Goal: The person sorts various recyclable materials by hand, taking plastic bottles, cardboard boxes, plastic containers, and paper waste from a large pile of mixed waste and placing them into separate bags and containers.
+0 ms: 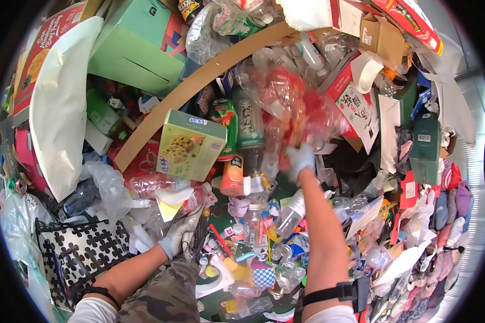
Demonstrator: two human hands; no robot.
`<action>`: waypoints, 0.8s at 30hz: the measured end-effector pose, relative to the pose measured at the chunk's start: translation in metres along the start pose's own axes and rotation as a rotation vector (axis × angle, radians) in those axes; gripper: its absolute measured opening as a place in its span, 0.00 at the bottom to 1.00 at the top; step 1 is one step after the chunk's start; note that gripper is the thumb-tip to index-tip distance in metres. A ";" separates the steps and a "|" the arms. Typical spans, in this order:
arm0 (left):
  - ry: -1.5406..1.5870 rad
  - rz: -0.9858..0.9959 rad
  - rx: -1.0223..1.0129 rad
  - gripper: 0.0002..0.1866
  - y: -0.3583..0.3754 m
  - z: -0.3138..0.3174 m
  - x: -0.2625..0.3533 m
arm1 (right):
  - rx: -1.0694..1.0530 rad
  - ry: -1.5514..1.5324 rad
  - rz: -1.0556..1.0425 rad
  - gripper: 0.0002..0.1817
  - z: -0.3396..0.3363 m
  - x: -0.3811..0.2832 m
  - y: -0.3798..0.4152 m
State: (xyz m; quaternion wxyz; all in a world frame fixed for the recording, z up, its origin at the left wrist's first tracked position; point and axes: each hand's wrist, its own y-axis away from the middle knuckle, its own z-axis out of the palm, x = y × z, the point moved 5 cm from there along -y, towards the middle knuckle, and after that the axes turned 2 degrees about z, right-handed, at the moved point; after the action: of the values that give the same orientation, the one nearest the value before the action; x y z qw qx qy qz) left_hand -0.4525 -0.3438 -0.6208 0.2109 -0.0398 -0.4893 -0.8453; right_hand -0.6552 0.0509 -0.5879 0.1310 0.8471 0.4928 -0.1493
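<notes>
My right hand, in a pale glove, reaches forward over the heap. Its fingers are closed at the lower end of a red and clear plastic bag, which is smeared by motion. My left hand, also gloved, is low by my camouflage-clad knee. Its fingers are curled, and what they hold, if anything, is hidden. Just above that hand lie a clear plastic bottle and a white and yellow paper piece. A green cookie box rests farther up, beside a green can and an orange container.
Mixed waste surrounds me. A long brown cardboard strip arches across the heap near a large green box. A black-and-white patterned bag stands at left. Small toys and bottles lie below, and bundled fabric items line the right side.
</notes>
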 end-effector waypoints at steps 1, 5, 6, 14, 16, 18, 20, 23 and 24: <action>0.003 0.010 0.001 0.31 -0.001 -0.003 -0.001 | 0.014 -0.044 -0.019 0.24 -0.009 0.000 0.038; -0.108 0.097 -0.073 0.22 -0.015 -0.008 -0.005 | 0.018 -0.453 0.241 0.15 -0.071 0.038 0.159; -0.147 0.090 -0.122 0.25 -0.020 -0.013 -0.010 | 0.045 -0.569 0.309 0.12 -0.100 0.041 0.187; -0.176 0.411 -0.299 0.24 0.083 0.108 0.058 | 0.231 -0.805 0.223 0.07 -0.283 0.031 0.332; -0.283 0.366 -0.324 0.21 0.105 0.128 0.065 | 0.231 -0.860 0.208 0.07 -0.317 -0.003 0.360; -0.313 0.459 -0.382 0.18 0.103 0.143 0.066 | 0.264 -0.996 0.025 0.11 -0.346 -0.040 0.382; -0.300 0.508 -0.464 0.17 0.096 0.155 0.069 | 0.342 -1.170 -0.037 0.10 -0.362 -0.075 0.397; 0.233 0.088 -0.978 0.22 0.147 0.195 0.072 | 0.105 -1.362 -0.161 0.12 -0.373 -0.100 0.414; 0.260 0.144 -1.110 0.23 0.185 0.207 0.082 | 0.041 -1.331 -0.188 0.14 -0.370 -0.078 0.410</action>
State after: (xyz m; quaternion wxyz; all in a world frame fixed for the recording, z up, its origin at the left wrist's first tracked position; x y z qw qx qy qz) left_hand -0.4828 -0.2749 -0.3413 0.2738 -0.0733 0.0616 -0.9570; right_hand -0.2879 -0.0714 -0.1861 0.3771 0.5305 0.3757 -0.6598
